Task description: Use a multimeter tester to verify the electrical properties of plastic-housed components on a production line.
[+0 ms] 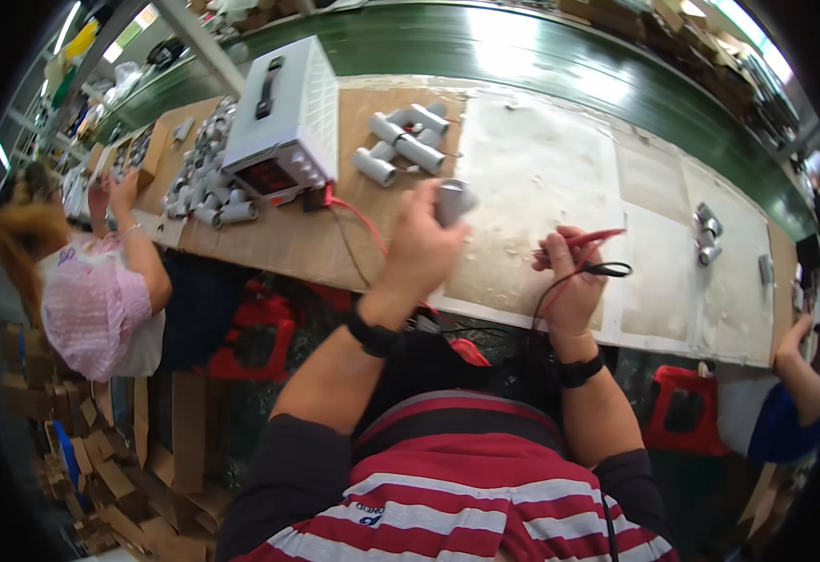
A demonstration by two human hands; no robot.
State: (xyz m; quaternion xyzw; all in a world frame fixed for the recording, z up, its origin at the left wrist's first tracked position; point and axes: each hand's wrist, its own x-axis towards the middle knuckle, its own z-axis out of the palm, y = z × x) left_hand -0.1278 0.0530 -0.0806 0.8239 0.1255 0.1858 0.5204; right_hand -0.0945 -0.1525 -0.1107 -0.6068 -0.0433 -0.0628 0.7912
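My left hand is closed around a short grey cylinder, holding it just above the near side of the table. To its right, my right hand grips a red test probe that points rightward. A black lead loops beside the same fingers; whether they pinch its tip too is hard to make out. Several grey cylinders lie in a loose cluster beyond my left hand. Left of them stands a white power supply with a top handle, and a red cable runs from its front.
A heap of grey cylinders lies left of the power supply. More cylinders rest on the table's right part. A green conveyor belt runs behind. Co-workers sit at both sides, near red stools. Cardboard pieces fill the floor at left.
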